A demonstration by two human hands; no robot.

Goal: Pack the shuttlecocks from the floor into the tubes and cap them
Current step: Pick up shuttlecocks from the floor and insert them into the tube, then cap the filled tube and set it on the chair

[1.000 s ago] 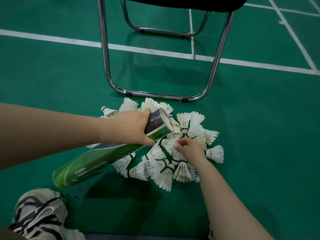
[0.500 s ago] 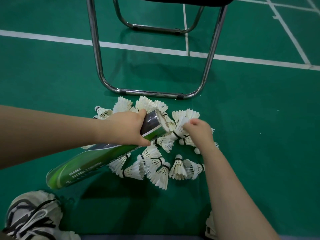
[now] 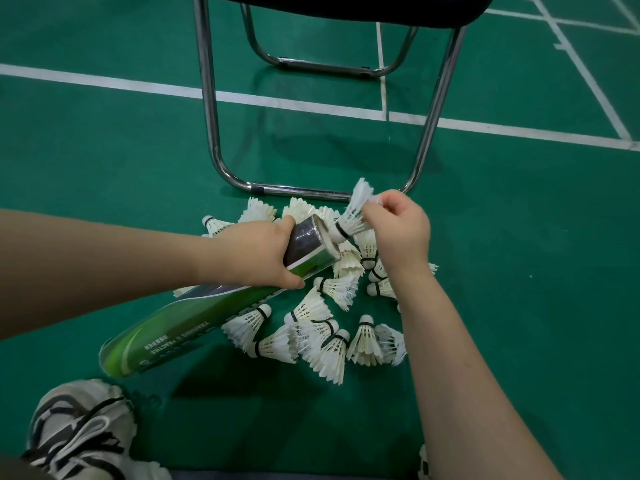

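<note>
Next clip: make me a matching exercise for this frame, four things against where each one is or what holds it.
Things:
1. tube
2. held shuttlecock
3. chair
4. shoe

Places:
A. bottom-left corner of the view
B. pinched by the right hand, cork at the tube's open mouth
C. standing beyond the shuttlecock pile
D. gripped by the left hand, tilted

Pairs: 1-D, 2-B, 3-C, 4-A

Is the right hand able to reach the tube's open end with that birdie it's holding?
Probably yes. The right hand pinches a shuttlecock whose cork sits right at the open end of the tube. Nothing lies between them, and the left hand grips the tube further down.
</note>
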